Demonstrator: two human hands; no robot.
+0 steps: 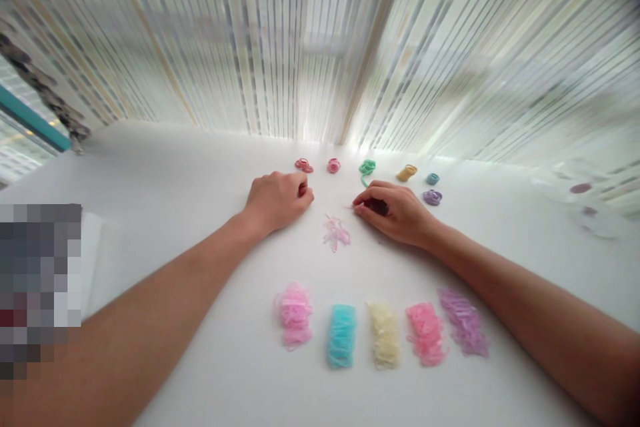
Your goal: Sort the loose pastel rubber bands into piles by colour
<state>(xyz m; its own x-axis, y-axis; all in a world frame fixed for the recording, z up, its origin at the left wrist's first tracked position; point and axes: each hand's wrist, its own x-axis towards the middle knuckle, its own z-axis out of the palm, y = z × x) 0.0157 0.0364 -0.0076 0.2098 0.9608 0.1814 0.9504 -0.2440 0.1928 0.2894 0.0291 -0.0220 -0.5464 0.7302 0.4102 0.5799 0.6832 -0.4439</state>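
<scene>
My left hand rests on the white table with its fingers curled; what it holds, if anything, is hidden. To its right, my right hand pinches a thin, pale pink strand between thumb and fingertips. A small loose pile of pale pink bands lies between and just below the hands. Beyond them are a red coil, a pink-red coil and a green coil with a loose tail reaching toward my right hand. A purple coil sits to the right of that hand.
Nearer me lie bundles in pink, turquoise, cream, coral pink and purple. Yellow and blue rolls stand at the back. A striped string curtain hangs behind the table.
</scene>
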